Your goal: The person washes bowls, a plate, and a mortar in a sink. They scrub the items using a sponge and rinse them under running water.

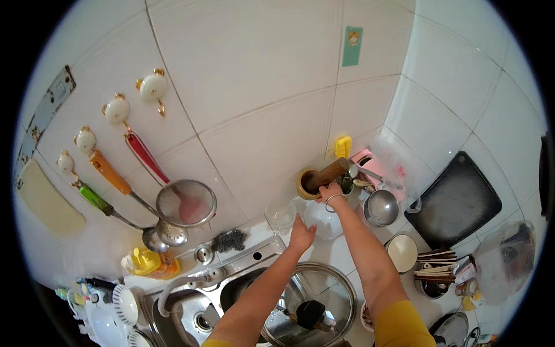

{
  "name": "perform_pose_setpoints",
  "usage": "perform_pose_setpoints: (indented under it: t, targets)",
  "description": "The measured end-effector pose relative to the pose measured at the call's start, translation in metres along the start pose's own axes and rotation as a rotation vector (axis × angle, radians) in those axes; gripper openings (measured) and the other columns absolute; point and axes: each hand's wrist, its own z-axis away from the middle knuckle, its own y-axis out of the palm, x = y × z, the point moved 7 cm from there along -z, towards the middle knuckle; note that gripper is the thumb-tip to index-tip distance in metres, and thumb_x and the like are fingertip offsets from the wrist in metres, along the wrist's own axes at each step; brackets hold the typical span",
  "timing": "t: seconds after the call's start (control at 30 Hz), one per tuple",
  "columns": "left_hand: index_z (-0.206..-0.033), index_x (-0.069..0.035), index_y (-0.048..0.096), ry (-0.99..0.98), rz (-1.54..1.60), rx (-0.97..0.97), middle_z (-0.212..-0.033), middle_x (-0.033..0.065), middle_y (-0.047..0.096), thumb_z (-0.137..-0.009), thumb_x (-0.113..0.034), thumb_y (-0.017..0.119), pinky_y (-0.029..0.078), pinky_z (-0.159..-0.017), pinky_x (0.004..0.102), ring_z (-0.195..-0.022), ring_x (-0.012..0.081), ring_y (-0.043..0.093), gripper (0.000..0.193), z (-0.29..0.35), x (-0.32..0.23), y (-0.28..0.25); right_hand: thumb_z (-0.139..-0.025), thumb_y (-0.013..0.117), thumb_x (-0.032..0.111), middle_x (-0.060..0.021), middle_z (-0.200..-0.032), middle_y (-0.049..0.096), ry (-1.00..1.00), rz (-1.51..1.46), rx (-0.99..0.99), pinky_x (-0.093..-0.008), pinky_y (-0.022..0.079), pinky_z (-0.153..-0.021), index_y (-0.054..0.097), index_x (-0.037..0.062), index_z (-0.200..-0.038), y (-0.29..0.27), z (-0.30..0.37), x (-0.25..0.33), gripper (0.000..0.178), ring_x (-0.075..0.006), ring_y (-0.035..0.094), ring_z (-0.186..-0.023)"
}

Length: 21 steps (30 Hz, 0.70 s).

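Beneath a thick wooden pestle (332, 174), my right hand (330, 193) reaches to the right side of a brown mortar (302, 186) by the back wall. Its fingers are bent, and what they hold, if anything, is hidden. A bracelet circles that wrist. My left hand (302, 234) is lower and to the left, with index finger and thumb apart. It lies between two clear bowls: one bowl (280, 215) stands by the wall, and a larger clear bowl (325, 225) sits below my right hand. Whether my left hand touches either bowl cannot be made out.
Below my arms is a steel double sink (188, 312) with a big round basin (348, 283) over its right side. A steel bowl (381, 208), a cream container (402, 253) and a black cutting board (457, 194) stand right. Ladles and a strainer (186, 202) hang left.
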Motion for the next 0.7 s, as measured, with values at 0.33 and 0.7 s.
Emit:
perform_pose_setpoints:
  t: [0.33,0.7]
  targets:
    - [-0.134,0.005,0.009,-0.178,-0.022,0.173,-0.097,0.0353,0.054,-0.072,-0.006,0.046,0.043,-0.081,0.0469,-0.089,0.0466,0.055,0.074,-0.005,-0.001,0.023,-0.077,0.05,0.025,-0.0277,-0.098,0.059,0.056,0.053,0.018,-0.0359,0.046,-0.084,0.05,-0.0112,-0.104,-0.007,0.005,-0.003,0.045,-0.0346,0.058,-0.097]
    - [-0.135,0.002,0.014,-0.054,0.018,0.233,-0.097,0.0341,0.055,-0.076,-0.008,0.047,0.043,-0.082,0.0473,-0.089,0.0464,0.055,0.068,0.01,0.01,0.028,-0.081,0.047,0.022,-0.0214,-0.085,0.064,0.09,0.309,0.0,-0.0344,0.048,-0.077,0.054,-0.008,-0.101,0.016,-0.03,-0.05,0.037,-0.0288,0.064,-0.078]
